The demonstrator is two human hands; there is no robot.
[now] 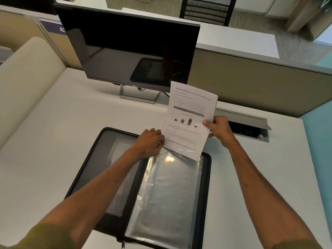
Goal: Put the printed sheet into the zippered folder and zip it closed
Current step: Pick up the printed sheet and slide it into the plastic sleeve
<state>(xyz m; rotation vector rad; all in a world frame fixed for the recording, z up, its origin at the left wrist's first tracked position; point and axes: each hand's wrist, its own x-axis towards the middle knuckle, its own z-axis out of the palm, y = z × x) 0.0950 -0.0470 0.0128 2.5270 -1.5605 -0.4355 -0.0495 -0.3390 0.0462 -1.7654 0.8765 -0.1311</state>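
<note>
The zippered folder (100,159) lies open on the white desk, black-edged, with clear plastic sleeves (170,191) on its right half. The printed sheet (190,112), carrying a table and a bar chart, stands tilted over the folder's far edge. Its lower end sits inside the mouth of the top sleeve. My right hand (220,129) pinches the sheet's right edge. My left hand (150,141) is at the sheet's lower left corner, with fingers on the sleeve's opening. The zipper pull (123,244) hangs at the folder's near edge.
A dark monitor (129,51) on a metal stand (138,95) is just beyond the folder. An open cable hatch (249,126) is sunk into the desk at the right. A beige partition (251,83) runs behind the desk.
</note>
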